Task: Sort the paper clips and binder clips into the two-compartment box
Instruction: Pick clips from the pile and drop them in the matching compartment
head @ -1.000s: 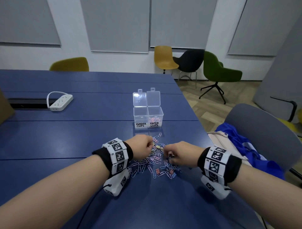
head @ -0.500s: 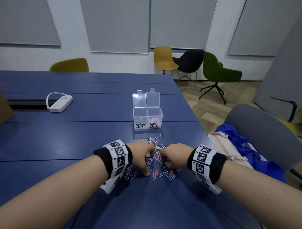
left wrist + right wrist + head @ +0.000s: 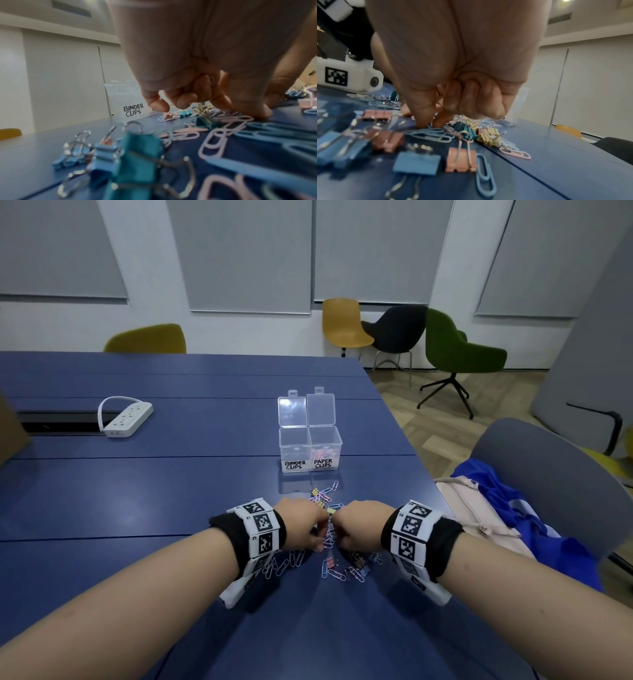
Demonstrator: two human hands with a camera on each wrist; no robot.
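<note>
A heap of pastel paper clips and small binder clips (image 3: 342,571) lies on the blue table (image 3: 171,491). Both hands are down in it, knuckles almost touching. My left hand (image 3: 317,537) has its fingers curled, with what looks like a paper clip tucked in them (image 3: 211,79), and its thumb (image 3: 254,112) presses on pink clips. My right hand (image 3: 342,534) pinches a blue paper clip (image 3: 431,123) between thumb and forefinger. The clear two-compartment box (image 3: 294,465) stands open behind the heap. Its "PAPER CLIPS" side (image 3: 323,454) holds pink clips, and its "BINDER CLIPS" side looks empty.
A white power strip (image 3: 128,419) lies at the far left by a cable slot. A grey chair (image 3: 548,474) with a blue cloth and a beige bag (image 3: 462,508) stands at the table's right edge. Other chairs line the back wall.
Both hands have drawn a little nearer to me and closer together in the heap. The left thumb, stretched out half a second ago, is now tucked under the hand.
</note>
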